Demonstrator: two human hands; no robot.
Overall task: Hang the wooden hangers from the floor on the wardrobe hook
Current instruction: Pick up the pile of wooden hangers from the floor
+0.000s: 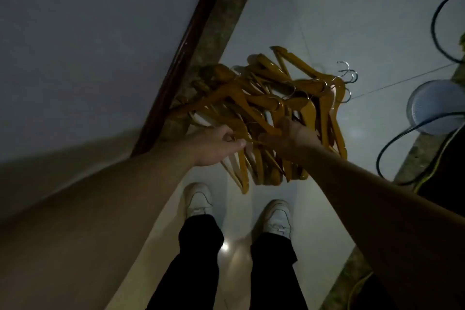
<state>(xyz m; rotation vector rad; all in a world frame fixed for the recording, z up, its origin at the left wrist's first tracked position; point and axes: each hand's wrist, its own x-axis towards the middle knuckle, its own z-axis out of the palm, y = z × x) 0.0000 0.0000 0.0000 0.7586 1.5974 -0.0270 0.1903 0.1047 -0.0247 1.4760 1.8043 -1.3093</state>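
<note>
I'm seeing both hands reaching into the hanger pile (271,113) on the floor (289,20). Left hand (214,145) is pinching a hanger arm. Right hand (289,138) is buried in the pile; can't tell its grip.

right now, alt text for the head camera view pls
Both hands reach down into a tangled pile of wooden hangers on the pale floor: left hand gripping a hanger bar, right hand among them. White shoes stand below; a black cable lies right.
</note>
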